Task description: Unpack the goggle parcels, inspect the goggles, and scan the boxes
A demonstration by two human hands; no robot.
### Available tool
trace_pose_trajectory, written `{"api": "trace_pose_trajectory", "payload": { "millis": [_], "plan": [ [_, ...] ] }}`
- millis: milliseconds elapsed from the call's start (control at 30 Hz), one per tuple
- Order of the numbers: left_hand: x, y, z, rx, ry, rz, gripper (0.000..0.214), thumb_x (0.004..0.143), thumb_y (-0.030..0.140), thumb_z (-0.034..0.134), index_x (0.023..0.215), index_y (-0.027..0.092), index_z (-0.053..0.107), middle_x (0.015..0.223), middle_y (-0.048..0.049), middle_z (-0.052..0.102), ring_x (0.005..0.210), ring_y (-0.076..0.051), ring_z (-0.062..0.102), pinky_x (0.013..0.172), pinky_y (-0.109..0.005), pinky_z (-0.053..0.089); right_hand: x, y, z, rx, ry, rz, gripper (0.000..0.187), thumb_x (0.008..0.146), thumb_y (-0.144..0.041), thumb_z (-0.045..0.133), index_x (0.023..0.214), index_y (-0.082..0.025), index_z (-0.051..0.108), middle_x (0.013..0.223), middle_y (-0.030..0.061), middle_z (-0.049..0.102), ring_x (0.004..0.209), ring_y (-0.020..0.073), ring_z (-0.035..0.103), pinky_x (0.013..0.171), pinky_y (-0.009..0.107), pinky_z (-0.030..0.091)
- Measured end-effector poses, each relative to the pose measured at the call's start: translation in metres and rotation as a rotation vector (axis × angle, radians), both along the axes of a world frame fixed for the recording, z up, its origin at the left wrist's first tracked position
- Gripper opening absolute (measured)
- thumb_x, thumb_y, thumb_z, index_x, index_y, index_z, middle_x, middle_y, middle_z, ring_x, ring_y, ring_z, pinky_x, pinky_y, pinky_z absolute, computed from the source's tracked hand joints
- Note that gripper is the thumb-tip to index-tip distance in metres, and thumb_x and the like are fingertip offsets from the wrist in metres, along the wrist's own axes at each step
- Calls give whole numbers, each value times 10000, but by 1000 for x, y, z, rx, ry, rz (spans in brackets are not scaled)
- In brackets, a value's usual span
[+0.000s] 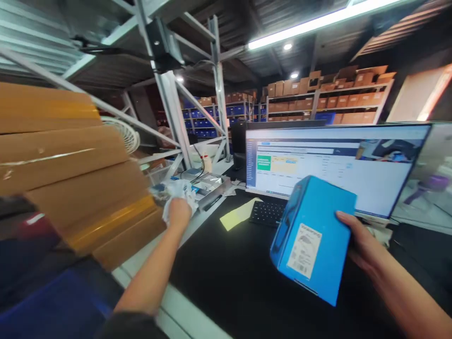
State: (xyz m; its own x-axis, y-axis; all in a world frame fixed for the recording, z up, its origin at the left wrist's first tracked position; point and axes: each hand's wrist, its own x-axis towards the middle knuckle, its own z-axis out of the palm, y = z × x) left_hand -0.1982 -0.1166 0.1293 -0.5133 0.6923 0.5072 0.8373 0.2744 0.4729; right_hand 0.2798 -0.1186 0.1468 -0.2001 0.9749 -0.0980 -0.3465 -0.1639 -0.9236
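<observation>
A blue box (pixel 323 235) with a white printed label (pixel 304 251) is tilted above the black desk mat, gripped at its right side by my right hand (pixel 363 238). The thumb lies on the box's front face; the other fingers are hidden behind it. On the left, my left hand (pixel 179 214) is closed on a crumpled white plastic bag (pixel 180 193), near the desk's left edge. What the bag contains, if anything, cannot be made out.
A monitor (pixel 335 165) and a black keyboard (pixel 267 213) stand behind the blue box. Yellow paper (pixel 240 214) lies on the black mat (pixel 226 268). Stacked cardboard boxes (pixel 81 174) block the left side, beside a metal tray (pixel 213 190) and a rack post (pixel 173 113).
</observation>
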Motion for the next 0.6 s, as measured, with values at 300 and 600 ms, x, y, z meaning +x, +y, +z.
{"api": "trace_pose_trajectory", "payload": {
  "millis": [300,600],
  "plan": [
    [166,-19,-10,-48,-302,-818,630,880,663,554,1294,193,618,1235,-146,702,1087,-296,698,905,-422,582,-24,0,-8,126,-59,233,679,731,-556,816,1263,-187,612,1244,134,718,1081,327,707,967,483,578],
    [198,-43,-29,-365,-1033,-1171,969,690,719,773,1446,176,503,1378,-208,624,1233,-398,619,1002,-516,520,-40,-3,-21,137,-120,195,774,759,-587,792,1360,-156,565,1272,173,690,1144,342,673,1002,500,548]
  ]
}}
